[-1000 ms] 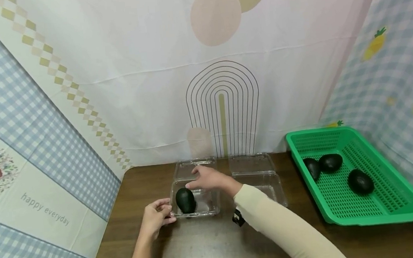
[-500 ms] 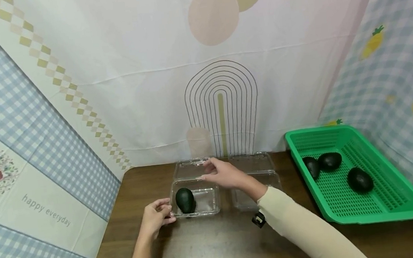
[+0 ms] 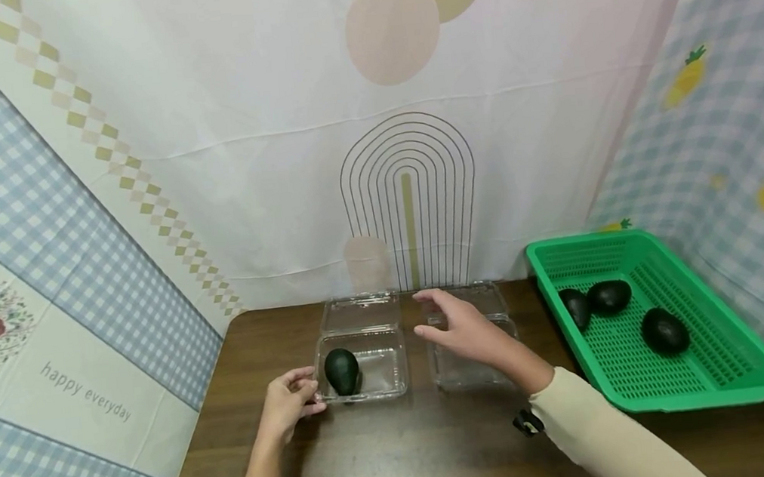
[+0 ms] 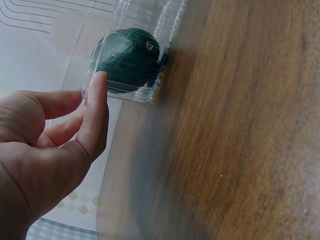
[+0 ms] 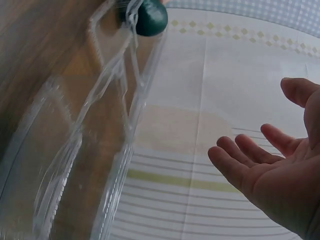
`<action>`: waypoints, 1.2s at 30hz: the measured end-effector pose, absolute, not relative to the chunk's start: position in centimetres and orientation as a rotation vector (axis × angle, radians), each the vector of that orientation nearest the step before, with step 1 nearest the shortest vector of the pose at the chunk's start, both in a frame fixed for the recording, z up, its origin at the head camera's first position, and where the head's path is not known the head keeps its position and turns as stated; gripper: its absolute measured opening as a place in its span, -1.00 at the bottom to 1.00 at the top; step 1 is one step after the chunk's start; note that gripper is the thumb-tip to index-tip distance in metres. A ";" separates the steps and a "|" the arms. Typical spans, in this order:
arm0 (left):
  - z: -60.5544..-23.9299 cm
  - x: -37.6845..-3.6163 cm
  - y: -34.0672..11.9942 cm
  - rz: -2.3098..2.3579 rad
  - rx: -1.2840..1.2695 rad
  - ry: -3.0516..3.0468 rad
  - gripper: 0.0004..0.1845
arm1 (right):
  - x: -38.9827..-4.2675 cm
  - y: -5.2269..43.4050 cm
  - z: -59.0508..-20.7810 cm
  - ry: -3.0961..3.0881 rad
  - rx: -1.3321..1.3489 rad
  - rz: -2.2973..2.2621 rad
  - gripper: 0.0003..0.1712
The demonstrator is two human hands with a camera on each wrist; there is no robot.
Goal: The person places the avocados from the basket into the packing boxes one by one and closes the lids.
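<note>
the avocado (image 3: 342, 371) sits in the left clear box (image 3: 374, 379) on the brown worktop (image 3: 401, 456), at the 9 o'clock end of the box. it stands on its fat end, so its long way runs up and down, and its thin end points up toward 12 o'clock. in the left wrist view a small stem spot shows on it, and the see-through wall makes it look a bit fuzzy. the left hand (image 3: 287, 406) is at the box's 8 o'clock corner. its thumb lies flat along the wall and its other fingers curl in loosely; its grip is loose and i cannot tell if it really holds the box. the right hand (image 3: 465, 330) hangs over the right clear box (image 3: 465, 371), which sits at 3 o'clock from the left box. its grip is wide, with fingers spread and nothing in it. it hides part of that box, and the wrist view of the box is blurry. each box has its lid lying open flat at 12 o'clock. a green basket (image 3: 742, 381) stands far off at 3 o'clock with three more dark avocados (image 3: 665, 331) in it. a cream sleeve (image 3: 611, 442) covers the right arm and is cut off at the bottom edge.
</note>
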State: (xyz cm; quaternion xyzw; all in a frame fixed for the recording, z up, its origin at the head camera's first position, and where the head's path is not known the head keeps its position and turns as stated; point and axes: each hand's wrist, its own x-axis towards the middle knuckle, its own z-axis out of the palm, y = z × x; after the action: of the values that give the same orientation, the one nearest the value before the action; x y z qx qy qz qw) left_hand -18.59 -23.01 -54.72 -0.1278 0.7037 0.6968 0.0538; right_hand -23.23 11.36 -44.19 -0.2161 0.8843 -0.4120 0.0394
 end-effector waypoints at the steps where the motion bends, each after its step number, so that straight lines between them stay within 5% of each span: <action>1: -54.7 -18.6 -23.0 2.119 -0.391 2.137 -0.57 | -23.0 11.7 -44.2 2.736 -0.669 -1.248 -0.31; 36: -54.7 -18.5 -23.2 2.121 -0.344 2.143 -0.58 | -20.2 26.3 -42.2 2.970 -0.605 -0.805 -0.03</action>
State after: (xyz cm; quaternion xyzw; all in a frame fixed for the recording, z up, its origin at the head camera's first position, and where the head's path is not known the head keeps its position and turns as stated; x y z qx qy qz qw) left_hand -18.50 -23.19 -54.73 -0.1132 0.7052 0.6978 0.0535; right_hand -20.21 26.25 -42.21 -0.1930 0.9470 -0.2568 0.0025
